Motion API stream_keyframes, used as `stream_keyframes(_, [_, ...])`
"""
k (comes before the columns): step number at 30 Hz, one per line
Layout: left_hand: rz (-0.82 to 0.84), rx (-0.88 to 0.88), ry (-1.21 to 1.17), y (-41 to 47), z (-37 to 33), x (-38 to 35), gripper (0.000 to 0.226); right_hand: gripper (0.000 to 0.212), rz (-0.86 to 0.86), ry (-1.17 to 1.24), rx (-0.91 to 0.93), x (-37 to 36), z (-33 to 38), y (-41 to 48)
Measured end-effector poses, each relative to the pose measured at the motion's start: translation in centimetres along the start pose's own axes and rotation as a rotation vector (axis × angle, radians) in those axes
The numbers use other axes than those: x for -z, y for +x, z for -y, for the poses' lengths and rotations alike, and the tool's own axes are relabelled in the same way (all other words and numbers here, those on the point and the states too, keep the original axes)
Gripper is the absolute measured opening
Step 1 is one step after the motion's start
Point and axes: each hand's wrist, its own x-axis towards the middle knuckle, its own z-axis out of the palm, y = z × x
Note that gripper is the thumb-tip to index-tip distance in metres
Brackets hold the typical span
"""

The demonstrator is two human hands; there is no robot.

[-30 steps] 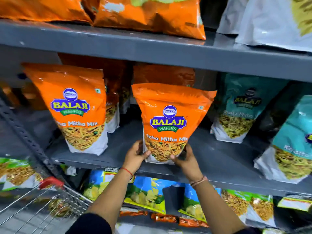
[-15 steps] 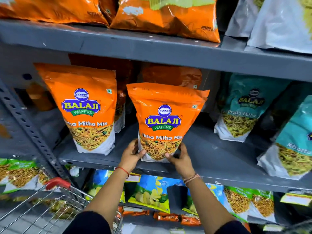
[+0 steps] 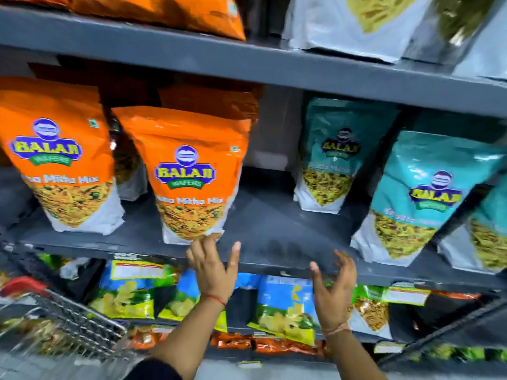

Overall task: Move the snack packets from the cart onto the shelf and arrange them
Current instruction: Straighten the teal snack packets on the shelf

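The orange packet (image 3: 189, 176) stands upright on the middle shelf (image 3: 274, 229), just right of a second orange packet (image 3: 60, 160) and well left of the teal packets (image 3: 419, 193). The left hand (image 3: 212, 266) hovers at its near right corner, grip spread, holding nothing; whether a fingertip touches the corner I cannot tell. The right hand (image 3: 333, 290) is farther right before the shelf edge, grip spread too. The cart (image 3: 68, 322) sits near left.

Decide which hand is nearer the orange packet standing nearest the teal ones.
Left. The left hand sits just under the orange packet, at its base; the right hand is farther right, well apart.
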Motion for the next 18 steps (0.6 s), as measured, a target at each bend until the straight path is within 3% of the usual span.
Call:
stream_keyframes(3, [0.077, -0.023, -0.082, -1.8, -5.3, -5.0, 0.048, 0.071, -0.152, 0.070, 0.026, 6.4, -2.0, 4.0])
stream_keyframes(6, [0.264, -0.022, -0.223, -2.7, -10.0, -10.3, 0.054, 0.083, -0.177, 0.080, -0.054, 11.9, -5.3, 9.1])
stream_keyframes(9, [0.602, 0.112, -0.417, -2.7, -13.7, -15.2, 0.074, 0.088, 0.071, 0.052, -0.213, 15.8, -8.6, 14.2])
stream_keyframes(12, [0.902, 0.178, -0.557, -3.1, -16.9, -19.3, 0.090, 0.077, 0.404, 0.066, -0.220, 17.9, -10.6, 17.9])
stream_keyframes(14, [0.958, 0.205, -0.538, -3.5, -18.2, -21.3, 0.096, 0.072, 0.531, 0.079, -0.214, 18.4, -11.5, 19.0])
stream_keyframes(18, [0.827, 0.260, -0.519, -4.0, -18.4, -22.6, 0.089, 0.071, 0.597, 0.190, -0.236, 17.9, -12.1, 19.1])
